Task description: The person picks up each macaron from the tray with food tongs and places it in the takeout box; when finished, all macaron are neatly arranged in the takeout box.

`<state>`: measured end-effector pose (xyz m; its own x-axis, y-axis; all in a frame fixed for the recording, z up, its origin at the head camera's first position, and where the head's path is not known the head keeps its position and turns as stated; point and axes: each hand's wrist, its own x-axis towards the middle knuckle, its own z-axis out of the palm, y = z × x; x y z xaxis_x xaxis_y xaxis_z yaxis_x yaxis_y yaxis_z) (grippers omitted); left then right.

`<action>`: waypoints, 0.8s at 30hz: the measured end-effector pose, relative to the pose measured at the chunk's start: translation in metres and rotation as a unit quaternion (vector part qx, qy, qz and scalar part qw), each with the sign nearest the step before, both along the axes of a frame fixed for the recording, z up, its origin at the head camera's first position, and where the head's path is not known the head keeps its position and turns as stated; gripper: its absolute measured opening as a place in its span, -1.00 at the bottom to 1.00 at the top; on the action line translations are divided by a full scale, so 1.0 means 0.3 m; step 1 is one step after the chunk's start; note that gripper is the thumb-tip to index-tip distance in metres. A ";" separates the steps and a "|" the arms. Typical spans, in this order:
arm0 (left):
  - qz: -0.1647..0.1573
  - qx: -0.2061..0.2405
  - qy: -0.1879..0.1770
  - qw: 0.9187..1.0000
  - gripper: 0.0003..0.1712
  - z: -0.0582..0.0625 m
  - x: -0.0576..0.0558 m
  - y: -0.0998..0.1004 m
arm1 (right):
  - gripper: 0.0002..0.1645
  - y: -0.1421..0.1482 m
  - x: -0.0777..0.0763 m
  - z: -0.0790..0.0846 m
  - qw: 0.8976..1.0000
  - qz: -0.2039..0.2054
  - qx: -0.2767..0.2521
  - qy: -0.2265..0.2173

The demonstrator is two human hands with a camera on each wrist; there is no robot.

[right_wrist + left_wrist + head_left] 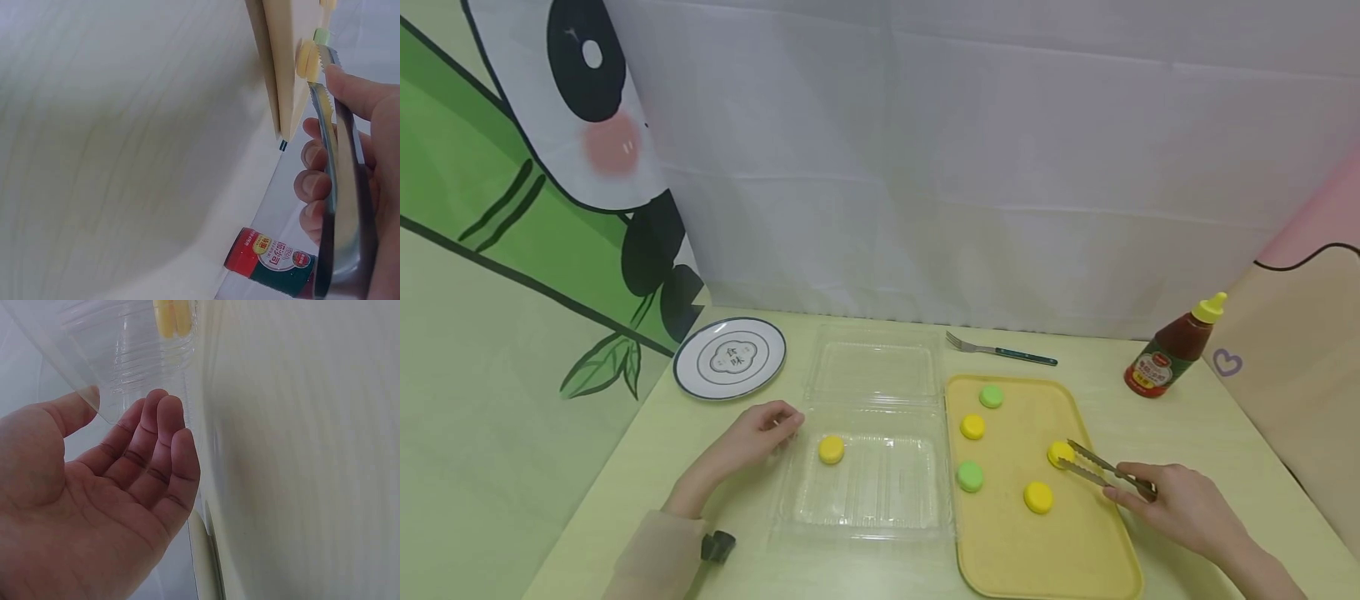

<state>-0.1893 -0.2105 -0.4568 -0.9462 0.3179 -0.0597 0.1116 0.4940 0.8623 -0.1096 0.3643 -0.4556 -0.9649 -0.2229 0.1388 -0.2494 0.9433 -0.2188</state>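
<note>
My right hand (1183,508) grips metal tongs (347,219) over the yellow tray (1000,550). The serrated tips of the tongs stand on either side of a yellow macaron (1059,453) on that tray; whether they squeeze it I cannot tell. Two other yellow macarons (1038,497) and two green ones (970,477) lie on the tray as well. A clear plastic container (880,521), lid folded back, holds one yellow macaron (831,450). At the container's left rim is my left hand (119,481), its fingers loosely bent and apart from the thumb, palm facing the wrist camera.
A white plate (730,358) with a dark rim lies at the back left. Behind the tray is a fork (1000,350) with a dark green handle. A red sauce bottle (1172,354) with a yellow cap stands at the back right. A white cloth (962,167) hangs behind the table.
</note>
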 end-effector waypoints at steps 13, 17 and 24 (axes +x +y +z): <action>0.000 0.002 -0.005 1.000 -0.64 0.005 0.004 0.001 | -0.60 -0.008 -0.019 0.024 1.000 0.017 0.002 0.007; 0.000 0.001 -0.004 1.000 -0.65 0.005 0.004 0.001 | -0.59 -0.013 -0.027 0.041 1.000 0.026 -0.002 0.016; 0.002 -0.002 -0.004 1.000 -0.65 0.006 0.006 0.003 | -0.57 -0.034 -0.050 0.074 0.999 0.042 -0.002 0.032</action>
<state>-0.1875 -0.2096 -0.4550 -0.9467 0.3147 -0.0692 0.1028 0.4986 0.8607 -0.1246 0.3542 -0.4333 -0.9320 -0.3024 0.1998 -0.3414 0.9176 -0.2034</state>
